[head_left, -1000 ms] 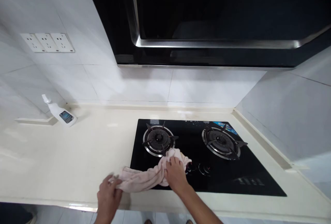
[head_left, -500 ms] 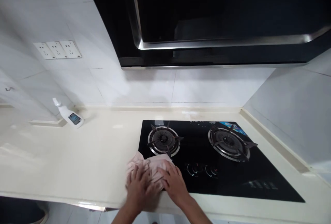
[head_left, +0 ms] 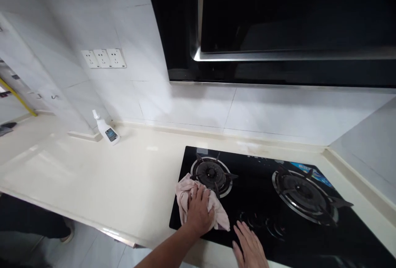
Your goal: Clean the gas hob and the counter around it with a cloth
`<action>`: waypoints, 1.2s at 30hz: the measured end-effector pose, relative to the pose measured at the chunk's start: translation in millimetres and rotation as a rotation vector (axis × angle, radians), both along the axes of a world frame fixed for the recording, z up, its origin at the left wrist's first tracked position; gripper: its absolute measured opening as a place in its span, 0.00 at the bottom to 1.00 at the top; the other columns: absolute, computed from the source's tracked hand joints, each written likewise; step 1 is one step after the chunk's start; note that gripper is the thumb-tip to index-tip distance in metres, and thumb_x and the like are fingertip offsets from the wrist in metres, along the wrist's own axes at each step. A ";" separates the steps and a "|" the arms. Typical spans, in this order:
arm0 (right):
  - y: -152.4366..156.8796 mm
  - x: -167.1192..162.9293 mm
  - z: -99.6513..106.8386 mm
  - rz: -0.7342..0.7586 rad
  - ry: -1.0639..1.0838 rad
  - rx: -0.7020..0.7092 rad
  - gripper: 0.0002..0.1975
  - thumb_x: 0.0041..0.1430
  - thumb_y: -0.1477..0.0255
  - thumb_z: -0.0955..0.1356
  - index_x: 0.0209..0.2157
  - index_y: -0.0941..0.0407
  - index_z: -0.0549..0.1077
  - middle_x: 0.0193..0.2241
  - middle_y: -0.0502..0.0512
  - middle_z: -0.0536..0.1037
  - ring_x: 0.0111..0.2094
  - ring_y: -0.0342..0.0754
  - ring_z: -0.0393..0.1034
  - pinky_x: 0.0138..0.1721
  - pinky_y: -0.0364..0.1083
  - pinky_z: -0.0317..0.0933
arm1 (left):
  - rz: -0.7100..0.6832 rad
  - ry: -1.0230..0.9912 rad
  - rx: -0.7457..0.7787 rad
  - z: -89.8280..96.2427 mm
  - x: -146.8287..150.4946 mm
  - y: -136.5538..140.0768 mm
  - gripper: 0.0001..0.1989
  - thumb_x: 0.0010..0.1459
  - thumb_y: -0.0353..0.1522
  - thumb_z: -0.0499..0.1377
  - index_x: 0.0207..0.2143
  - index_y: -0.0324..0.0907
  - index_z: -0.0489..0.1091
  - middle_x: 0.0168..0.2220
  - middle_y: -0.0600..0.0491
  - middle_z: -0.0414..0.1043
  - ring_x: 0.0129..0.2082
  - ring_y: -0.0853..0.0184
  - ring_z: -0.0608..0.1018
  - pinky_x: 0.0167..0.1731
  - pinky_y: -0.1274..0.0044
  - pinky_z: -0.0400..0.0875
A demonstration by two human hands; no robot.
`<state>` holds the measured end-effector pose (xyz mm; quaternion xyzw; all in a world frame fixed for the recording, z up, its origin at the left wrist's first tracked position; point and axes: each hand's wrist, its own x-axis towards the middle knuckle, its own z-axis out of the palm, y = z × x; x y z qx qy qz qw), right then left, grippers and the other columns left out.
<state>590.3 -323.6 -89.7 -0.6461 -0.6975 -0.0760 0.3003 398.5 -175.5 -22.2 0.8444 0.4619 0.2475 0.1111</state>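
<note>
A crumpled pale pink cloth [head_left: 220, 214] lies on the front left of the black gas stove [head_left: 241, 195], against the left burner [head_left: 211, 173]. My left hand [head_left: 199, 212] presses down on it with fingers bent into the folds. Off the cloth, my right hand [head_left: 250, 245] has its fingers stretched out over the stove's front edge, just below the control knobs [head_left: 262, 222]. Nothing is in that hand. Part of the cloth is hidden under my left hand.
A white spray bottle [head_left: 107, 129] stands on the cream countertop [head_left: 123, 173] near the wall. Above the stove hangs a black range hood [head_left: 278, 69]. Wall sockets [head_left: 103, 58] are at the left. A person's dark-clothed leg [head_left: 31, 218] shows at lower left.
Both hands were on the cloth; my right hand has let go and moved right. My left hand and the cloth have shifted onto the stove. The camera view has turned left.
</note>
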 end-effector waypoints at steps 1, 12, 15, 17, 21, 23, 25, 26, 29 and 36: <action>0.1 1.1 0.5 0.008 -0.006 0.003 0.26 0.62 0.61 0.65 0.61 0.49 0.64 0.59 0.59 0.70 0.59 0.60 0.65 0.55 0.61 0.63 | -0.048 0.007 0.008 0.5 -7.2 6.0 0.30 0.58 0.36 0.56 0.64 0.43 0.59 0.66 0.43 0.56 0.67 0.47 0.54 0.63 0.53 0.51; -3.1 -4.2 5.9 -0.038 0.031 -0.082 0.23 0.65 0.59 0.61 0.58 0.51 0.67 0.59 0.59 0.70 0.61 0.59 0.62 0.60 0.62 0.56 | 0.236 0.076 0.065 28.6 -68.9 36.6 0.24 0.53 0.33 0.60 0.54 0.43 0.69 0.63 0.42 0.61 0.64 0.45 0.59 0.59 0.55 0.52; -2.5 -6.4 9.2 -0.035 0.019 -0.079 0.23 0.65 0.60 0.61 0.58 0.52 0.67 0.60 0.60 0.69 0.62 0.58 0.61 0.61 0.61 0.55 | 0.157 0.088 0.015 32.7 -56.1 14.1 0.21 0.52 0.36 0.62 0.50 0.44 0.72 0.60 0.43 0.66 0.60 0.45 0.63 0.57 0.54 0.52; -3.1 -5.7 9.8 -0.015 0.028 -0.069 0.22 0.65 0.61 0.62 0.58 0.53 0.67 0.59 0.60 0.69 0.62 0.58 0.60 0.60 0.61 0.54 | 0.070 0.087 -0.015 31.7 -42.7 -12.7 0.20 0.51 0.39 0.64 0.47 0.47 0.73 0.61 0.47 0.65 0.59 0.47 0.63 0.56 0.55 0.53; -7.7 1.8 5.4 -0.007 0.172 -0.022 0.17 0.66 0.63 0.60 0.49 0.55 0.72 0.53 0.62 0.72 0.57 0.57 0.64 0.58 0.60 0.56 | -0.076 0.077 -0.035 24.7 -3.7 -69.4 0.20 0.53 0.47 0.63 0.47 0.50 0.72 0.64 0.50 0.59 0.61 0.48 0.61 0.57 0.56 0.53; -10.5 7.4 1.3 -0.113 0.294 0.045 0.17 0.66 0.61 0.58 0.42 0.57 0.72 0.50 0.66 0.72 0.53 0.58 0.65 0.54 0.60 0.58 | -0.170 0.093 -0.012 22.9 20.0 -84.2 0.22 0.57 0.49 0.59 0.49 0.48 0.71 0.67 0.48 0.54 0.64 0.48 0.58 0.57 0.57 0.53; -12.6 12.6 -2.5 -0.238 0.398 0.082 0.20 0.66 0.58 0.57 0.40 0.58 0.70 0.48 0.69 0.70 0.51 0.60 0.64 0.52 0.61 0.59 | -0.259 0.113 0.009 24.2 42.9 -84.7 0.24 0.59 0.49 0.55 0.52 0.46 0.69 0.67 0.48 0.53 0.66 0.50 0.55 0.57 0.58 0.54; -13.5 14.7 -4.2 -0.283 0.433 0.086 0.21 0.66 0.56 0.57 0.41 0.59 0.69 0.47 0.70 0.70 0.51 0.61 0.64 0.51 0.62 0.58 | -0.299 0.121 0.017 25.6 53.1 -80.4 0.25 0.60 0.49 0.54 0.53 0.44 0.68 0.67 0.47 0.54 0.66 0.51 0.54 0.57 0.58 0.56; -15.4 18.7 -6.9 -0.331 0.457 0.069 0.27 0.64 0.50 0.58 0.43 0.61 0.68 0.46 0.72 0.68 0.50 0.64 0.63 0.50 0.62 0.58 | -0.373 0.127 0.024 29.1 73.3 -60.5 0.25 0.58 0.48 0.56 0.52 0.41 0.68 0.62 0.44 0.60 0.62 0.50 0.60 0.54 0.60 0.60; -15.5 19.8 3.9 -0.188 0.337 0.081 0.27 0.65 0.50 0.57 0.42 0.59 0.69 0.43 0.68 0.72 0.48 0.61 0.65 0.50 0.60 0.57 | -0.270 0.086 -0.038 14.9 26.3 -66.5 0.27 0.55 0.51 0.59 0.50 0.44 0.69 0.54 0.45 0.67 0.54 0.53 0.68 0.54 0.63 0.60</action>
